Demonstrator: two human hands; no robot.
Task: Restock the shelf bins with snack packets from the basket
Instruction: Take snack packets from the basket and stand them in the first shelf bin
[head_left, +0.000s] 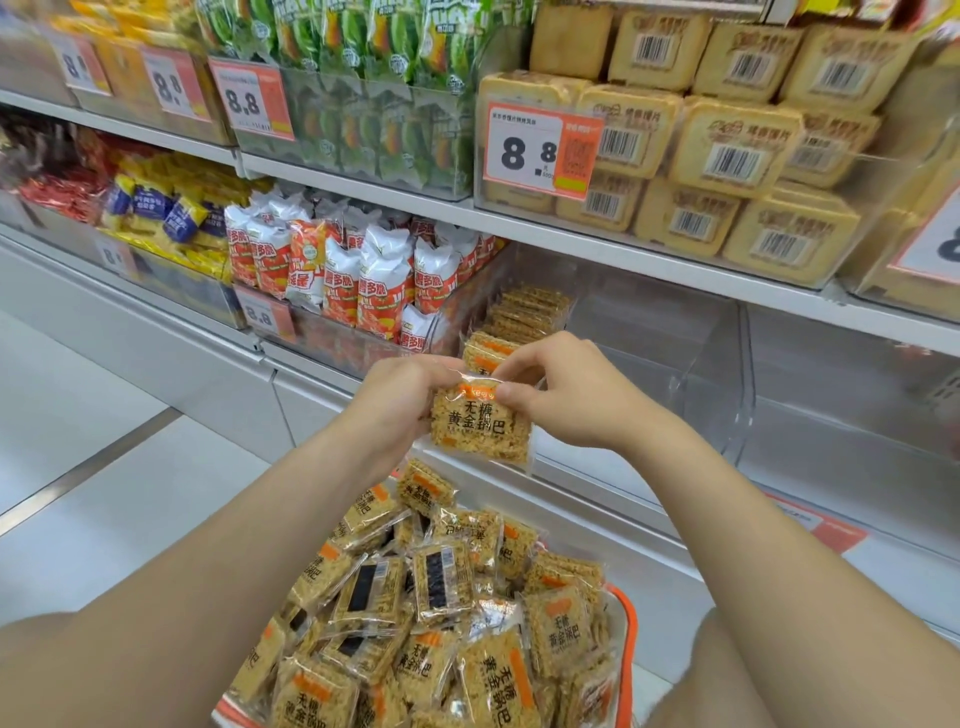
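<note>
Golden and crinkly, one snack packet (480, 423) is up in the air between both hands, just in front of the lower shelf. The left hand (400, 405) has its fingers curled round the packet's left edge, a firm hold. The right hand (566, 395) pinches the top right corner, thumb on the printed face and fingers behind the clear seal. The packet hangs upright, black characters facing the camera, an orange strip across its top.

Down below, the basket (629, 639) shows an orange rim on its right side, and it is heaped with more of the same golden packets (441, 613), lying every which way, some face up, some showing their dark back labels.

Straight behind the hands sits the clear shelf bin (675, 374). A row of matching packets (524, 312) stands on edge along its left side, running toward the back; the rest of the bin's floor to the right shows bare plastic.

Next door on the left, a bin of red-and-white bags (363, 275) is packed upright, and further left blue-and-yellow bags (171, 208) lie piled. One shelf up, green bags (363, 47) fill a clear bin, and beside them tan barcoded packs (737, 150) are stacked high. An orange price tag (540, 150) reading 8.8 hangs on that bin's front.
</note>
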